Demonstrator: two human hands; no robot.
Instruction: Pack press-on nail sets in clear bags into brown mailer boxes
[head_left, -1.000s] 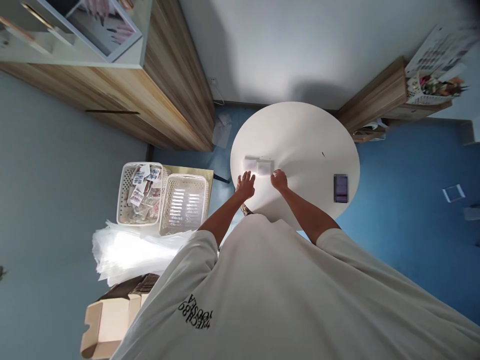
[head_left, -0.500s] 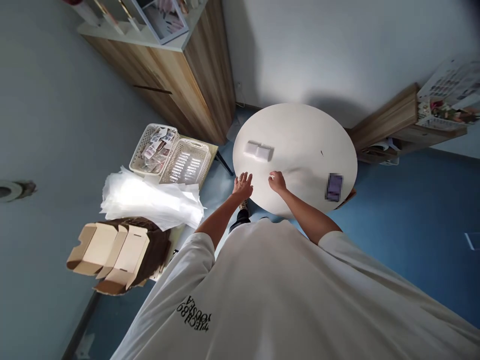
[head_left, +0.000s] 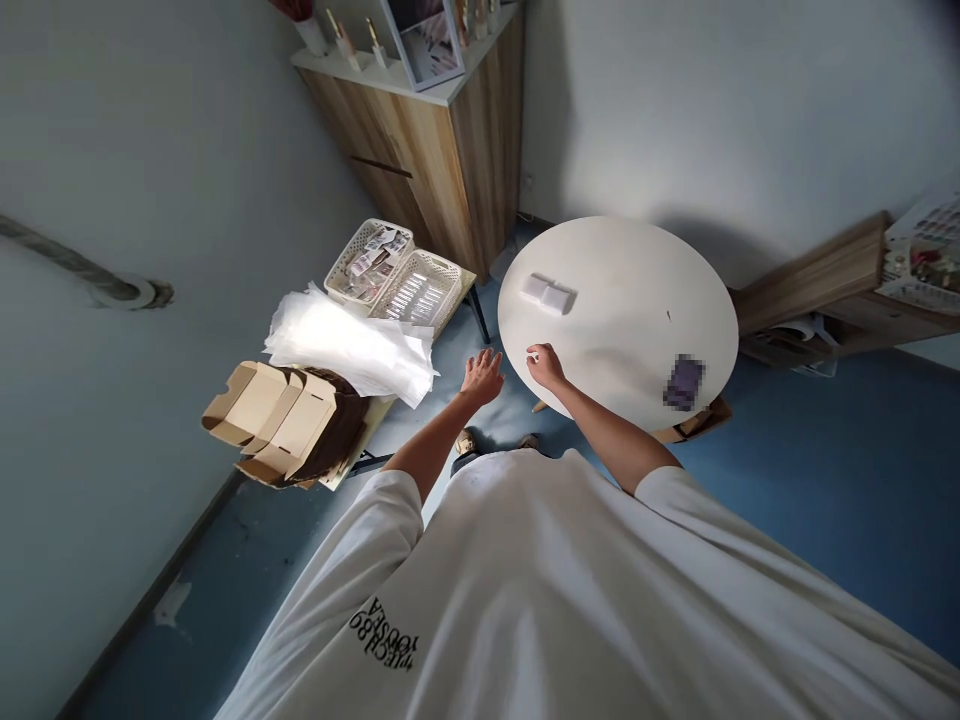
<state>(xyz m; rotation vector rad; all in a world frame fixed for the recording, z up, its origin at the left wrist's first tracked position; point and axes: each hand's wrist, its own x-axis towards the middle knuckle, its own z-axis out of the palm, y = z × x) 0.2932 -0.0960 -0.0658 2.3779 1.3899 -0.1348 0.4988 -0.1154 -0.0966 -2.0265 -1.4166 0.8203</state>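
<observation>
My left hand [head_left: 482, 376] is held out above the floor, left of the round white table [head_left: 622, 370]. Its fingers are spread and nothing is in them. Over the table's near left edge is my right hand [head_left: 545, 366], its fingers curled in towards the thumb. A small white spot shows at the fingertips; whether it is a held thing or the tabletop behind, I cannot make out. Farther back on the table, apart from both hands, lie two small pale flat packs [head_left: 547, 293] side by side. A blurred-out dark purple rectangular thing [head_left: 683, 383] rests at the table's right side.
On a side table to the left stand a white basket of small carded packs [head_left: 367, 262] and a basket of clear plastic pieces [head_left: 417, 292]. Nearer are a stack of white translucent sheets [head_left: 345, 340] and open cardboard boxes [head_left: 281, 420]. A wooden cabinet [head_left: 420, 150] stands behind.
My view has swung left and I have moved back from the table. Both hands have come away from the two pale packs, which stay on the tabletop. My left hand is now off the table.
</observation>
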